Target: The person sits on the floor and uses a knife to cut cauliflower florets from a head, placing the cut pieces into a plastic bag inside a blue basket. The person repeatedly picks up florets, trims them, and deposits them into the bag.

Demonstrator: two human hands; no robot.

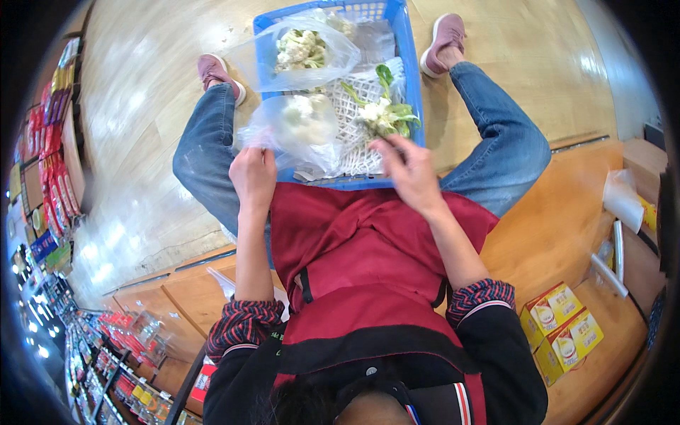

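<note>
In front of me a blue plastic basket (416, 101) sits on the floor between my legs. My left hand (254, 172) pinches the edge of a clear plastic bag (324, 151), which has pale cauliflower pieces (303, 114) inside. Blurred by motion, my right hand (409, 170) is at the lower end of a cauliflower piece with green leaves (390, 114). A dark sliver shows by its fingertips, too blurred to name. White foam netting (345, 109) lies under the leafy piece. Farther back, a second clear bag (340, 64) is open around cauliflower florets (303, 50).
Wooden boards (531, 223) form a ledge on my right, with yellow cartons (566, 334) and a plastic roll (621, 199) on it. Packaged goods (53, 175) line the left side. My pink shoes (446, 42) flank the basket.
</note>
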